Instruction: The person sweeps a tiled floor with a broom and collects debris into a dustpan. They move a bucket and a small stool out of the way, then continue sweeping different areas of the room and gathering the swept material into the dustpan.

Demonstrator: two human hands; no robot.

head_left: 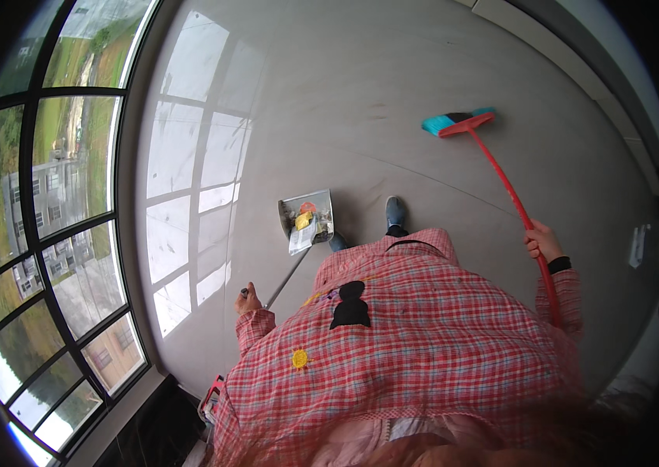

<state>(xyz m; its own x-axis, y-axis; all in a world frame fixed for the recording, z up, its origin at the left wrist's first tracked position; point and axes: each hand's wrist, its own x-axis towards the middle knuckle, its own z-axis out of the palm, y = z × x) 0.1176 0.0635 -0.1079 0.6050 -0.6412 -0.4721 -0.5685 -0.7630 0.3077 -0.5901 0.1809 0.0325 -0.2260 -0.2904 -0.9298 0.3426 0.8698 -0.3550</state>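
Observation:
My right hand (543,240) grips the red handle of a broom (467,124) with teal and black bristles. The broom's head rests on the grey floor, up and to the left of that hand. On the left, my left hand (248,300) is closed around the end of the long-handled dustpan's handle. The dustpan (331,211) stands near my feet and holds litter, including a yellow wrapper (303,220), a red piece and a whitish sheet (302,238) that hangs over its edge.
A wide window with dark frames (125,233) runs along the left, and its light reflects on the glossy floor (329,128). My shoe (395,211) is beside the dustpan. A pale baseboard or ledge (574,70) curves along the upper right. A clear object (637,246) lies at far right.

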